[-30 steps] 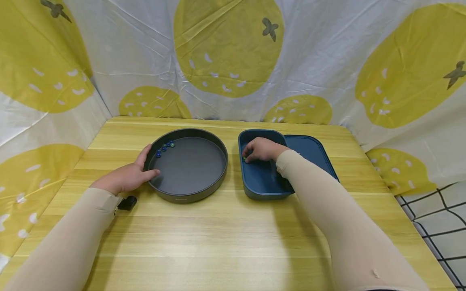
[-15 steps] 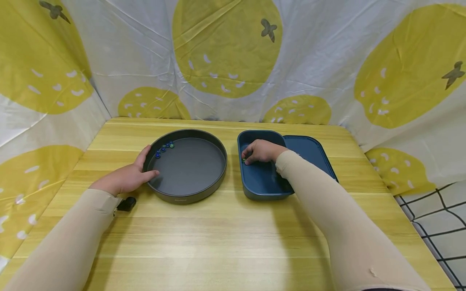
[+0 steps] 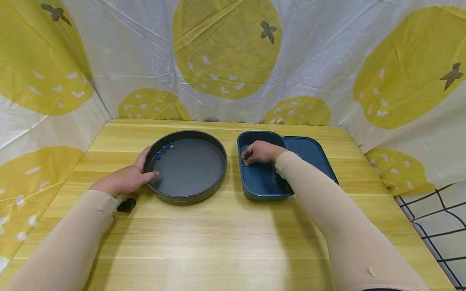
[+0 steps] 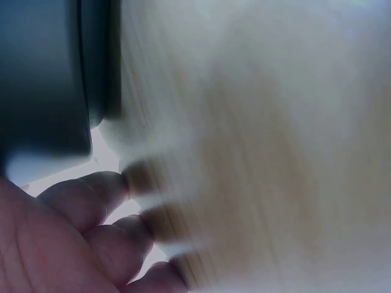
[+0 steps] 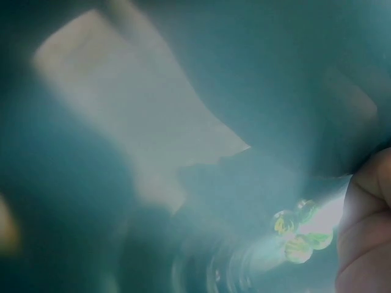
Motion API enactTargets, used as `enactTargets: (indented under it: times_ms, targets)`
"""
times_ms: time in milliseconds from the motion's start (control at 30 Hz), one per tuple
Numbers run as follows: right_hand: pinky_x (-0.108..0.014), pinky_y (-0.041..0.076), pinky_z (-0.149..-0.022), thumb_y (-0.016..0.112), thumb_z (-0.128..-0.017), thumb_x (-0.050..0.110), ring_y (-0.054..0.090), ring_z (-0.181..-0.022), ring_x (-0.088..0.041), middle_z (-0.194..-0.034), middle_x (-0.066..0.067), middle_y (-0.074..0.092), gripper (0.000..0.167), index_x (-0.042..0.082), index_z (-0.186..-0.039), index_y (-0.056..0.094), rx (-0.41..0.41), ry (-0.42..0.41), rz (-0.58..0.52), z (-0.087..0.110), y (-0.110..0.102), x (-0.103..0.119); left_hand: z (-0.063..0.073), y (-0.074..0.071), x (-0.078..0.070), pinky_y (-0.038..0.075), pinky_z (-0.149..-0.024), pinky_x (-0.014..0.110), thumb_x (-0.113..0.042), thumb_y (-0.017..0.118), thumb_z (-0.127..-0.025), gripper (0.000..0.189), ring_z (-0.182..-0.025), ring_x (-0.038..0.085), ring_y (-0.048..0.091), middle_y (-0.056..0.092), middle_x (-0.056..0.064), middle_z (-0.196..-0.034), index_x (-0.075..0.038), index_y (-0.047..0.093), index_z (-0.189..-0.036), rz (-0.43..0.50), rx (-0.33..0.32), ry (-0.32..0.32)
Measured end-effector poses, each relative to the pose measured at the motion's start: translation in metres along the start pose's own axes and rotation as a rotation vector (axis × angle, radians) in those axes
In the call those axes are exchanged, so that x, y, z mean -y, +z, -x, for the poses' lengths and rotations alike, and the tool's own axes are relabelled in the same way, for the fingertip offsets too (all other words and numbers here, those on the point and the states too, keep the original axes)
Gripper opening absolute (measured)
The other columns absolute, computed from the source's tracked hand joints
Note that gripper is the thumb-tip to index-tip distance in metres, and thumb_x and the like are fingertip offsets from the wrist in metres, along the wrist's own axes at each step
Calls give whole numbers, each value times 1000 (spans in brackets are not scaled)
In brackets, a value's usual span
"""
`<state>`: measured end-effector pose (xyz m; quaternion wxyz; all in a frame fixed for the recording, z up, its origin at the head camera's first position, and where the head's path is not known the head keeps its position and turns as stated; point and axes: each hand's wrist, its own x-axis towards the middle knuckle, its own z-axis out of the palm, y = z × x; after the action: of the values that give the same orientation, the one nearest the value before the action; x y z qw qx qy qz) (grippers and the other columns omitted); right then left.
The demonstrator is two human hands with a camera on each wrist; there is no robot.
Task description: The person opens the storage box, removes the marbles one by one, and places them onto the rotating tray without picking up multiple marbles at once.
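Note:
In the head view my left hand [image 3: 127, 178] grips the left rim of a round dark grey cake pan [image 3: 189, 169], thumb over the rim, other fingers along the outer wall. Several blue and green glass marbles [image 3: 163, 150] lie inside against its far left wall. My right hand [image 3: 263, 152] reaches down into a deep blue rectangular container [image 3: 265, 182], fingers curled at its left wall beside a green marble [image 3: 243, 161]. Several clear green-yellow marbles [image 5: 299, 232] cluster close to the fingers [image 5: 369, 226] in the right wrist view. I cannot tell whether the fingertips pinch one.
A flat blue lid [image 3: 309, 151] lies behind and right of the container, partly under my right forearm. Both vessels stand on a light wooden table [image 3: 204, 238]. A white curtain with yellow fruit prints [image 3: 227, 48] closes off the back and sides. Black wire grid [image 3: 440, 230] stands at the right.
Both hands keep nearly the same places, with the right fingers staying at the container's left wall. The whole head view has shifted very slightly.

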<state>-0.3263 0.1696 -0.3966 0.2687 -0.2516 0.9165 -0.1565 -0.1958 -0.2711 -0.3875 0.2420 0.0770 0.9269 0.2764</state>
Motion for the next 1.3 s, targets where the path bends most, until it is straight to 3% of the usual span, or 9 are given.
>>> enactTargets:
  times_ms: [233, 467, 633, 833, 1100, 1300]
  targets:
    - [-44, 48, -112, 76, -98, 22, 61, -129, -24, -135, -7, 72, 29, 12, -125, 77, -2, -3, 0, -2, 1, -1, 0, 1, 1, 54, -83, 44, -59, 49, -107, 107, -86, 25, 75, 30, 47, -158, -23, -38, -160, -4, 4, -5]
    - [-42, 48, -110, 77, -98, 22, 62, -125, -22, -134, -6, 73, 28, 12, -124, 78, -15, -5, 5, -1, 0, 1, -1, 1, 2, 52, -97, 57, -60, 49, -106, 108, -110, 40, 72, 29, 46, -159, -19, -35, -161, -19, -6, -2]
    - [-42, 48, -111, 77, -98, 23, 61, -123, -22, -133, -6, 73, 28, 13, -124, 78, -13, 1, 2, -1, 0, 1, -1, 0, 1, 55, -90, 51, -60, 49, -106, 108, -97, 30, 75, 32, 45, -158, -20, -36, -161, -19, -5, -9]
    - [-42, 48, -109, 77, -98, 24, 61, -121, -21, -133, -5, 73, 27, 14, -123, 78, -11, 8, 9, 0, -2, -1, -1, -1, -1, 54, -91, 51, -59, 49, -107, 108, -100, 31, 75, 38, 45, -154, -20, -35, -161, -17, 1, 1]
    - [-42, 49, -107, 77, -97, 22, 61, -115, -21, -129, -6, 74, 26, 12, -121, 78, -15, 4, -2, 0, -1, 1, 0, -1, -2, 53, -73, 39, -59, 48, -107, 107, -76, 23, 72, 34, 47, -155, -23, -38, -160, 5, 17, -15]
    - [-41, 49, -105, 77, -97, 23, 61, -111, -20, -127, -5, 74, 24, 13, -120, 78, -14, 10, 5, -1, 0, 3, 1, -2, 0, 55, -80, 44, -59, 48, -107, 107, -85, 28, 75, 37, 47, -153, -21, -37, -160, -10, 6, -7]
